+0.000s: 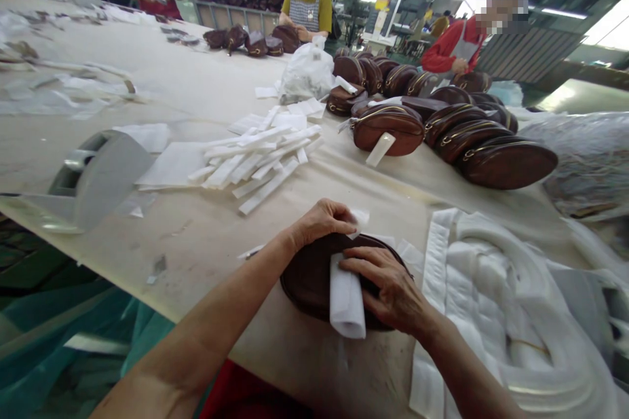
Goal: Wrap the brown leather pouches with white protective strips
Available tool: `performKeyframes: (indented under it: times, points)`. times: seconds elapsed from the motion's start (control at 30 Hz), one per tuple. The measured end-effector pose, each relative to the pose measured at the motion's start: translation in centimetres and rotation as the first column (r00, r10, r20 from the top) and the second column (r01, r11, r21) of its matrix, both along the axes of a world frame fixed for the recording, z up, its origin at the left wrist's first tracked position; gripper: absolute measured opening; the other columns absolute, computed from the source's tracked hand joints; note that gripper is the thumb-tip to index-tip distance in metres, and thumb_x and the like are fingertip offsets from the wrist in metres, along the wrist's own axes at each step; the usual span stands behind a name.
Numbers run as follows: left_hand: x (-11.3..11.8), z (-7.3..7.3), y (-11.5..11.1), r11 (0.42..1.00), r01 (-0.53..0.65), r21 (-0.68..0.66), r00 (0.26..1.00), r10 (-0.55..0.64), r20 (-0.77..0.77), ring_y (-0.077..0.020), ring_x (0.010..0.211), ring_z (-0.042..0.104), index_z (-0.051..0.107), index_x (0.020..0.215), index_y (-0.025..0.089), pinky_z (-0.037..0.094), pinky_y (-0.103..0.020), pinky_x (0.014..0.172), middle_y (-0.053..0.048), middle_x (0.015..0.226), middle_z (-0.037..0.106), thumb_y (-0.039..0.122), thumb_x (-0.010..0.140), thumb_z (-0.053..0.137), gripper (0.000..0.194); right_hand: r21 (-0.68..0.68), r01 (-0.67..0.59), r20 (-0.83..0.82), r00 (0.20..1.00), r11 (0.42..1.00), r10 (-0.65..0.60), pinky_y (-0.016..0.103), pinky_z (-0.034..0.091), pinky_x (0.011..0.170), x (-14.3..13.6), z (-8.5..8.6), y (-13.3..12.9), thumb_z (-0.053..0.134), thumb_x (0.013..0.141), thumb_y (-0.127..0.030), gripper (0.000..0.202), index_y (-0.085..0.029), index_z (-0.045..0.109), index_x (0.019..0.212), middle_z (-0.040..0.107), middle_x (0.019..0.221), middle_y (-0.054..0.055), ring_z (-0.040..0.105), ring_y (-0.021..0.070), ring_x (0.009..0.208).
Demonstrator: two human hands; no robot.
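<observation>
A dark brown oval bag (309, 275) lies on the table in front of me. A folded white foam strip (346, 301) runs down over its face, its looped end toward me. My right hand (390, 281) rests on the bag with fingers stretched out and apart, fingertips touching the strip's upper part. At the bag's far edge, my left hand (329, 217) is closed, pinching a small white foam piece (361, 217). Part of that piece is hidden behind the fingers.
Loose white foam strips (260, 157) lie in a heap beyond my hands. Several brown bags (506, 160) stand at the back right, near a clear plastic bag (307, 72). White padded material (472, 288) lies at right, a tape dispenser (93, 170) at left. People work across the table.
</observation>
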State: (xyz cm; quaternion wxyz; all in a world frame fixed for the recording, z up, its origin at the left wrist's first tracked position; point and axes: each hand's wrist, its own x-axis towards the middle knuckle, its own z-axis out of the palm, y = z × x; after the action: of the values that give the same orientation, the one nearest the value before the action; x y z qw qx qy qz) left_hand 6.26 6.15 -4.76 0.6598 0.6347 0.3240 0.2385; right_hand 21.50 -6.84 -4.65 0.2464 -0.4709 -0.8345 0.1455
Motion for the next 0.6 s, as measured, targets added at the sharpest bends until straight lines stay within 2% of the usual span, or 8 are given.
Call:
performKeyframes:
  times: [0.13,0.2,0.27,0.4,0.5,0.6]
  points:
    - [-0.8,0.8,-1.6,0.994,0.027,0.104,0.999,-0.024,-0.03,-0.0097,0.06,0.052,0.067,0.067,0.011,0.041,-0.02,0.058,0.001,0.062,0.06,0.022,0.066,0.065,0.011,-0.002,-0.007,-0.009,1.0,1.0,0.007,0.043,0.042,0.095,0.1,-0.2,0.0,0.054,0.074,-0.012,0.042,-0.024,0.059,0.114,0.063,0.117,0.007,0.056,0.0229,0.111]
    - [-1.4,1.1,-2.8,0.986,0.03,0.164,0.999,-0.024,-0.038,-0.0124,0.069,0.056,0.069,0.069,0.013,0.045,-0.021,0.067,-0.001,0.069,0.062,0.021,0.068,0.065,0.009,0.007,-0.005,-0.014,1.0,1.0,0.005,0.043,0.043,0.095,0.1,-0.3,0.0,0.054,0.074,-0.011,0.044,-0.024,0.059,0.115,0.063,0.117,0.007,0.057,0.0232,0.11]
    - [-2.2,1.2,-4.0,0.96,0.028,0.278,0.996,-0.002,-0.094,-0.016,0.082,0.059,0.071,0.074,0.016,0.046,-0.024,0.078,-0.002,0.082,0.066,0.019,0.07,0.064,0.009,0.021,0.001,-0.023,1.0,1.0,-0.001,0.042,0.044,0.094,0.1,-0.5,0.0,0.055,0.074,-0.012,0.044,-0.024,0.059,0.117,0.064,0.115,0.008,0.057,0.0235,0.109]
    - [-3.7,1.0,-6.0,0.843,0.101,0.528,0.974,0.024,-0.224,-0.0183,0.091,0.06,0.071,0.086,0.02,0.046,-0.028,0.088,-0.003,0.09,0.068,0.023,0.081,0.057,0.015,0.046,-0.005,-0.054,0.999,0.999,0.007,0.041,0.046,0.091,0.2,-0.6,0.0,0.055,0.078,-0.014,0.039,-0.023,0.06,0.115,0.065,0.112,0.008,0.059,0.0232,0.105]
    - [-4.3,0.9,-6.6,0.739,0.104,0.666,0.99,-0.016,-0.138,-0.0179,0.093,0.06,0.069,0.091,0.02,0.046,-0.03,0.089,-0.004,0.093,0.068,0.026,0.087,0.052,0.019,0.064,-0.008,-0.07,0.997,0.998,0.013,0.041,0.046,0.091,0.2,-0.6,0.0,0.055,0.08,-0.016,0.037,-0.023,0.058,0.117,0.065,0.11,0.009,0.059,0.0235,0.106]
    - [-4.5,0.9,-6.8,0.631,0.091,0.771,0.996,-0.048,-0.078,-0.0169,0.091,0.06,0.067,0.089,0.018,0.048,-0.03,0.086,-0.006,0.092,0.068,0.025,0.09,0.048,0.02,0.076,0.046,-0.097,0.995,0.996,-0.038,0.041,0.047,0.089,0.2,-0.8,-0.3,0.055,0.08,-0.017,0.037,-0.021,0.054,0.117,0.066,0.107,0.011,0.06,0.0245,0.102]
